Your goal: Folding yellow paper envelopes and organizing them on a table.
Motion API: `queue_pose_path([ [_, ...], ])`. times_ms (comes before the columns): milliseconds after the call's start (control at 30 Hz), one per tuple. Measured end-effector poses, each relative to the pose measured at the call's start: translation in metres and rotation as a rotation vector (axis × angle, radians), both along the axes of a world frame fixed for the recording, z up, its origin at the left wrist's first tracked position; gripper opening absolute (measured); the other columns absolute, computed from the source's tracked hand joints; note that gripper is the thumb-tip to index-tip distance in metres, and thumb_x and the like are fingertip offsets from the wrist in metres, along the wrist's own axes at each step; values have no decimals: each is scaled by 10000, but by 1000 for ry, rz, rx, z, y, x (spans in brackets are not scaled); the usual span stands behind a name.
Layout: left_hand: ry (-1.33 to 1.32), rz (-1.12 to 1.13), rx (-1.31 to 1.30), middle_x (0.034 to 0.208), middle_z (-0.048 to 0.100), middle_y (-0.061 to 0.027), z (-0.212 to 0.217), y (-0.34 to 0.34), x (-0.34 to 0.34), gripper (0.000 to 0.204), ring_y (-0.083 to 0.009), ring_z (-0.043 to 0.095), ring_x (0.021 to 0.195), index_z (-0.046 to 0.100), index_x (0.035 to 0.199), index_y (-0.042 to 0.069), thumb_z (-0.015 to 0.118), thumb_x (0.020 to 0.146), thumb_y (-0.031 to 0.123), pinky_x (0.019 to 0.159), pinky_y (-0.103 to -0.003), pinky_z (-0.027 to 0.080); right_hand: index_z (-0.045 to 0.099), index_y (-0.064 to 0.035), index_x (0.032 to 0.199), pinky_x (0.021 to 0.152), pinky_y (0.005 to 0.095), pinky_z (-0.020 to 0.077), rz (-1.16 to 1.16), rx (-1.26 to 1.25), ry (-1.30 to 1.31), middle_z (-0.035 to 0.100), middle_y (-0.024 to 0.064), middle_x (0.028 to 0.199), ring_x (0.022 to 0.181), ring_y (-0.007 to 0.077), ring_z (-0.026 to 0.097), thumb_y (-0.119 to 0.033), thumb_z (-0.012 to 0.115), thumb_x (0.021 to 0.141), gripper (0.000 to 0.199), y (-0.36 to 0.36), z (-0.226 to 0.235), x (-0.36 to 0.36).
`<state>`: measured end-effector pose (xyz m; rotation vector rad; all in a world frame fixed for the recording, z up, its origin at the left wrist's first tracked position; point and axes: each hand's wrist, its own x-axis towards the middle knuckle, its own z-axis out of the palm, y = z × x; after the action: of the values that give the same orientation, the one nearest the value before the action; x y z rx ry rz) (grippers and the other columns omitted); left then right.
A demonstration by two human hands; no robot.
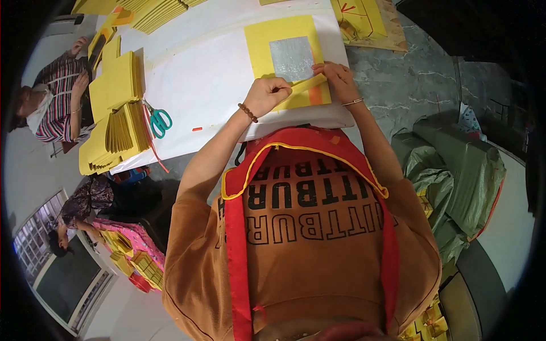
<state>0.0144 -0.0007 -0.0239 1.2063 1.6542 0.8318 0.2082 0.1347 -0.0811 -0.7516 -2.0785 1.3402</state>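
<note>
A yellow paper sheet [259, 45] with a silver foil square [291, 55] on it lies on the white-covered table in front of me. Along its near part, a narrow yellow strip or folded edge [307, 84] stands out at a slant. The left end of this strip is pinched by the closed fingers of my left hand [268, 95]. At its right end, my right hand [339, 80] grips the paper with bent fingers, close to the table's right edge. An orange band shows on the sheet near that hand. Whether the strip is separate from the sheet, I cannot tell.
Green-handled scissors [160, 121] lie left on the table [193, 85], beside stacks of yellow paper [116, 82]. A small red scrap [197, 129] sits nearby. One person [57, 102] is across at the left, another [85, 199] lower left. Green-wrapped bundles [455, 170] stand at right.
</note>
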Motion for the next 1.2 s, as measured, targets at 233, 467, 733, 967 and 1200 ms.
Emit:
queue_pose_path([
  [233, -60, 26, -78, 662, 605, -64, 4, 4, -1, 182, -91, 529, 596, 648, 826, -3, 594, 785, 167, 553, -250, 428, 621, -119, 916, 882, 276, 314, 78, 97, 25, 622, -14, 1055, 1009, 138, 545, -232, 469, 861, 197, 2, -2, 4],
  [467, -123, 13, -163, 775, 609, -43, 11, 0, -6, 207, -93, 532, 665, 638, 914, 13, 618, 789, 176, 589, -239, 427, 597, -144, 1051, 988, 327, 174, 84, 144, -204, 584, -7, 1138, 1145, 149, 460, -219, 649, 746, 318, -7, 9, 6],
  [733, 184, -64, 365, 1041, 571, -102, 12, -21, -42, 437, -203, 483, 984, 540, 1188, 81, 649, 800, 249, 863, -305, 394, 650, -137, 983, 842, 286, 332, 17, -160, -46, 648, -1, 951, 861, 99, 563, -249, 657, 744, 263, 2, -12, 3],
  [967, -96, 267, 279, 782, 601, -38, 23, -12, -26, 255, -105, 514, 722, 629, 993, 7, 594, 853, 217, 676, -246, 435, 657, -62, 974, 706, 272, 480, -31, -404, 42, 673, 25, 834, 738, 79, 607, -238, 667, 738, 294, 2, -8, -2],
  [1200, -204, 313, 172, 759, 588, -13, -4, -17, -28, 227, -68, 494, 684, 590, 911, 5, 614, 843, 221, 653, -208, 420, 660, -93, 965, 866, 261, 375, 4, -341, -77, 665, 12, 896, 894, 109, 592, -196, 692, 714, 274, 3, -8, 1],
])
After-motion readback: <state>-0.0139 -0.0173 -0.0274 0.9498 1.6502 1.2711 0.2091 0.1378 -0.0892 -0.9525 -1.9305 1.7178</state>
